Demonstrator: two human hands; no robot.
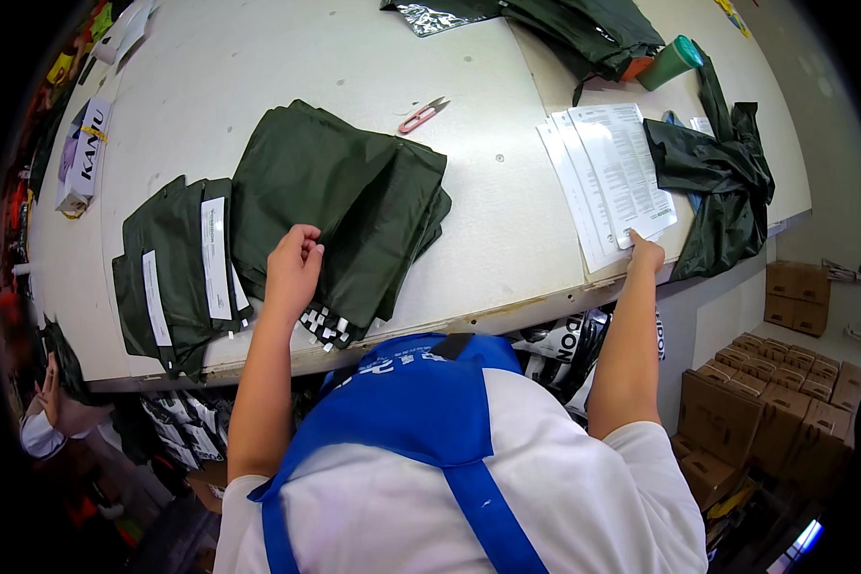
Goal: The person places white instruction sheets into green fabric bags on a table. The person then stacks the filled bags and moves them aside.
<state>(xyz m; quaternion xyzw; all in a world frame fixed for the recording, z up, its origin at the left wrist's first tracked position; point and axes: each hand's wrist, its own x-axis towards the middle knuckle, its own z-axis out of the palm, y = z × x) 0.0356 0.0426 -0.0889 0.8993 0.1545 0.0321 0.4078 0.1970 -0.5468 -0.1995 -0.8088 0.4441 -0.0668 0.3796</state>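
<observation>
In front of me lies a stack of dark green fabric pieces (297, 158), its upper layers folded over on the right. Small white tabs (325, 327) show in a cluster at the stack's near edge. My left hand (295, 266) is over the stack, fingers loosely bent and a little apart, with no cloth visibly gripped. To the right, several printed paper sheets (614, 158) lie overlapped like a fan. My right hand (646, 253) pinches the near corner of the top sheet. Left of the stack are smaller dark green bundles (177, 253) with white paper strips (215, 258).
Pink thread snips (421, 117) lie beyond the stack. A green tumbler (670, 63) stands far right, near dark green plastic (717, 182). At far left sits a white box (84, 153). Cartons (775, 402) are piled beyond the table's right end. Another person's hand (48, 390) shows lower left.
</observation>
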